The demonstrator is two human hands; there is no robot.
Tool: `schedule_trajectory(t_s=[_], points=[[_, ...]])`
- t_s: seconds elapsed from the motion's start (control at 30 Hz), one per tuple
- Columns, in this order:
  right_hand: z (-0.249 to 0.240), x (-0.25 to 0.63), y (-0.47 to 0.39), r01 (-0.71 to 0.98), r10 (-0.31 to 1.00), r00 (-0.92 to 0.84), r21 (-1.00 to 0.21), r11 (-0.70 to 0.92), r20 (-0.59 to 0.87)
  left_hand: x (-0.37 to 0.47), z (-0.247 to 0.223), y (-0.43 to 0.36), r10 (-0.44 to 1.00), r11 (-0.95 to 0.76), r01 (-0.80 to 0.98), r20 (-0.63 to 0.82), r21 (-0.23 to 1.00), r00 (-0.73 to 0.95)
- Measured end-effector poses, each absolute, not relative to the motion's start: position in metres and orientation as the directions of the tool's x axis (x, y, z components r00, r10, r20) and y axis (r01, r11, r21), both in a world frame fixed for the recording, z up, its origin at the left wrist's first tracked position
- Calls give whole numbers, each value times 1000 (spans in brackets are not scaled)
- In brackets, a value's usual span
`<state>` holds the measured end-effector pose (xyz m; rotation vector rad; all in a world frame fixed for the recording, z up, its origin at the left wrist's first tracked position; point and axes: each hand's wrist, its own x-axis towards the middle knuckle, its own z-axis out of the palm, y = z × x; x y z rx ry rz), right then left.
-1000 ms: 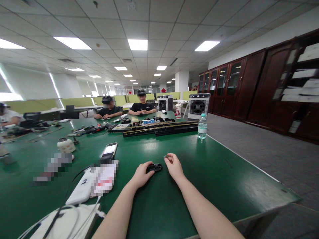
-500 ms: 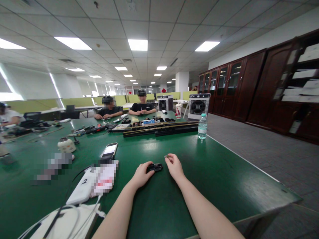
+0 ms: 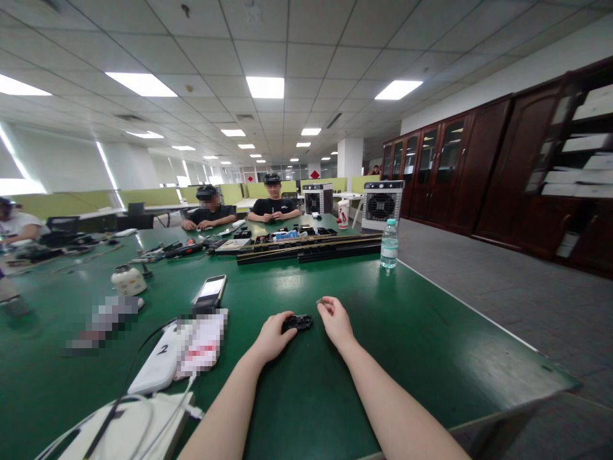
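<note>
My left hand (image 3: 274,333) is closed on the left end of a small black plastic part (image 3: 301,322), which rests on the green table (image 3: 297,383). Its thumb lies along the near side and the fingers curl behind. Just to the right, my right hand (image 3: 335,321) pinches a tiny, thin piece (image 3: 320,301) between thumb and fingertips, a little above the table. That piece looks greyish-brown; its kind is too small to make out. The two hands are apart, with the black part between them.
A water bottle (image 3: 389,244) stands at the right edge, beside long black rails (image 3: 335,248). To the left lie a phone (image 3: 211,291), a white power bank (image 3: 156,361), cables and a white jar (image 3: 128,280). Two people (image 3: 272,206) sit across the table.
</note>
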<state>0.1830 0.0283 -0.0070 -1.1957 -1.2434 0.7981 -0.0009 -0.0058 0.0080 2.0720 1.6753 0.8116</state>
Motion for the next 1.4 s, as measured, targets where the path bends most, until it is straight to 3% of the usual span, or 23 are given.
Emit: schedule_trajectory(t_s=[1.4], points=[[-2, 180, 25, 64, 925, 134, -934, 351, 357, -3, 5, -6, 968, -237, 745, 213, 624, 130]])
